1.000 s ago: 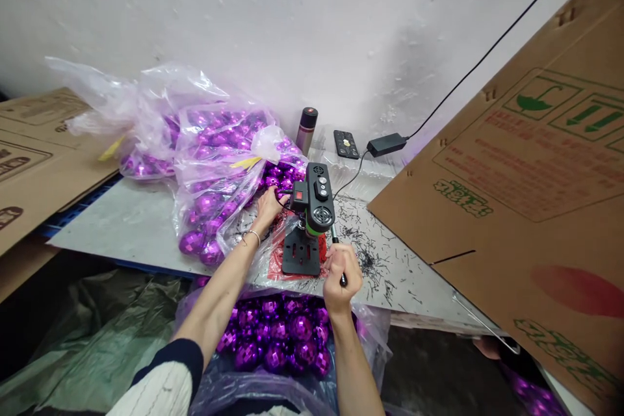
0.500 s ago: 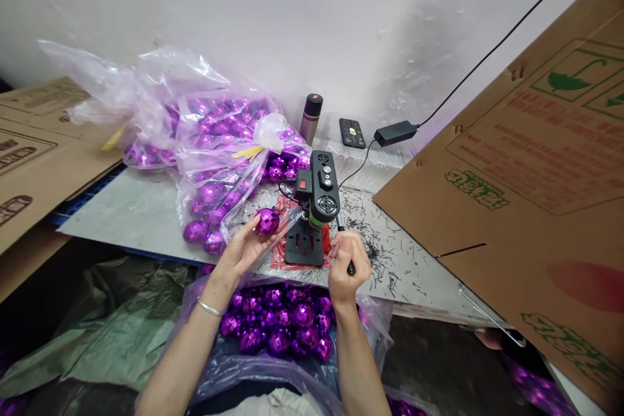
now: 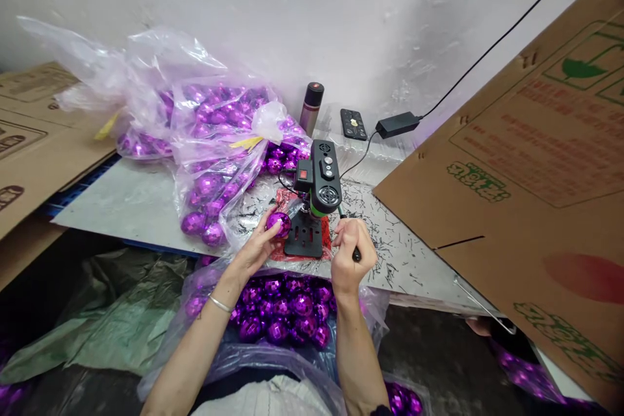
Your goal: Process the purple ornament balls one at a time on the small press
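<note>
My left hand is closed around a shiny purple faceted ball ornament, just left of a small black bench drill press. The machine has a red switch and a slotted black base plate. On its right side, my right hand is wrapped round the black-knobbed lever handle. Below the table edge, an opened plastic bag of purple balls lies at my lap. Whatever is under the machine's head is partly hidden.
Tied clear bags of purple balls fill the table's left side. A flask, a phone and a power adapter are by the wall. Dark shavings litter the tabletop. Large cartons stand at right and left.
My left hand has brought the purple ball right, closer to the machine's base plate. My right hand stays on the lever and has shifted slightly. The camera view has shifted a little.
</note>
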